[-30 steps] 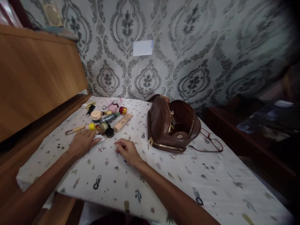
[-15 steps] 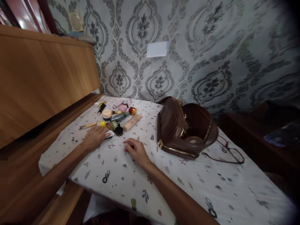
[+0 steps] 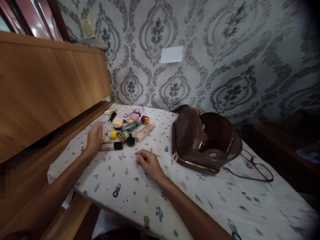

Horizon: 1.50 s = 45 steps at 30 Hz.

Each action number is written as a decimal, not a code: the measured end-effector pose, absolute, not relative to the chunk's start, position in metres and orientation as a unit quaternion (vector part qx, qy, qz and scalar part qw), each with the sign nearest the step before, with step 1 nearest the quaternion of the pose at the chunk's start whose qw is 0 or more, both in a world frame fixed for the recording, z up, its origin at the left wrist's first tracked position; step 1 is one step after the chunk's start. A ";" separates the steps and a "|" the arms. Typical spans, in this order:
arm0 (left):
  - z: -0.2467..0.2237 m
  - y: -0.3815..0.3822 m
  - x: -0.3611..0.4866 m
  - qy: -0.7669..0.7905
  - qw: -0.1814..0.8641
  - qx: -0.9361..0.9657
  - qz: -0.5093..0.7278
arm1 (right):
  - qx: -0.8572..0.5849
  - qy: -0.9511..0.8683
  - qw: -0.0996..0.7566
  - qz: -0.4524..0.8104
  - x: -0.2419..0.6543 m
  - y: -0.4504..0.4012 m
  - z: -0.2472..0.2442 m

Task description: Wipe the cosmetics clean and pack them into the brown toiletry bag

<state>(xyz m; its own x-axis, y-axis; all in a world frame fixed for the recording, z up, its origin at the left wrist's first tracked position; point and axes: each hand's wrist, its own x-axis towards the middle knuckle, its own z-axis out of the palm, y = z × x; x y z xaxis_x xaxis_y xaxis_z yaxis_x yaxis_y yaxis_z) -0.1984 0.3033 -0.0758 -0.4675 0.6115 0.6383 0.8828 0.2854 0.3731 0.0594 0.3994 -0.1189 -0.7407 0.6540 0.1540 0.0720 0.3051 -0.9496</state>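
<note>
Left hand [image 3: 94,137]: one, at the near-left edge of a cluster of small cosmetics. Fingers bent towards the thumb; a small pale patch shows at the tips. Whether they are clamped on something or meet on nothing cannot be told.

Right hand [image 3: 149,164]: one, low over the cloth [image 3: 180,196], between cluster and bag. Fingers loosely bent, nothing seen in them; the palm is hidden. The pose looks idle, perhaps parked to leave the left free.

Bottle [image 3: 108,146], black-capped: one, lying on its side just beside the left hand, cap to the right. Placed at the near edge, probably easiest to reach.

Behind it: yellow cap [image 3: 113,134]; black lid [image 3: 130,141]; jar [image 3: 117,124], pale-lidded and upright, its flat base presumably keeping it steady; green tube [image 3: 131,126], lying flat; beige tube [image 3: 145,132], slanting along the right side; red-and-gold cap [image 3: 145,120] at the far right. Grouped closely, likely to keep all within one reach.

Bag [image 3: 187,140]: one, brown, right of the right hand and apart from it. Mouth unzipped and gaping, apparently to give access; interior mostly dark.

Glasses [image 3: 265,180]: one pair, arms unfolded, right of the bag, seemingly set aside.
</note>
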 end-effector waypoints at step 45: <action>-0.052 0.567 -0.168 -0.859 0.068 -0.505 -0.040 | -0.261 -0.758 0.278 0.529 0.063 0.394 -0.113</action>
